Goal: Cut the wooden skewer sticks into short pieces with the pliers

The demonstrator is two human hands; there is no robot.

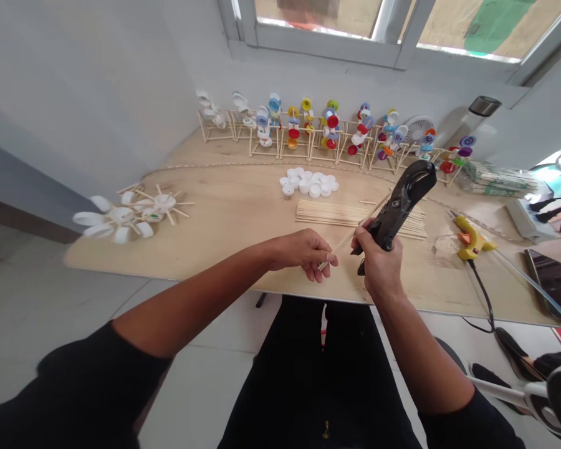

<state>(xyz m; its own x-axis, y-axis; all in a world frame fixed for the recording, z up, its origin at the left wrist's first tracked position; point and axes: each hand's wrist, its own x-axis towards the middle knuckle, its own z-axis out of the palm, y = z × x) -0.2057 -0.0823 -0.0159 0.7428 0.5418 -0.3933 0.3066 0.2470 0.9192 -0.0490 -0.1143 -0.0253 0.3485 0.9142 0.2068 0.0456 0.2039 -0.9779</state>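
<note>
My left hand point(306, 252) pinches the near end of a thin wooden stick point(355, 234) above the front edge of the wooden tabletop point(224, 231). The stick slants up to the right into the jaws of a black cutter point(402, 202). My right hand point(378, 262) is wrapped round the cutter's handles, with the tool's head pointing up and away. Just behind lies a flat pile of the same sticks point(350, 214), and beyond it a cluster of white bottle caps point(309, 182).
Several stick frames with coloured caps point(327, 134) line the back wall. White cap-and-stick wheels point(131, 215) lie at the left edge. A yellow glue gun point(472, 240) with its cord, a small white fan point(417, 130), a power strip point(526, 218) and a phone point(554, 280) sit on the right.
</note>
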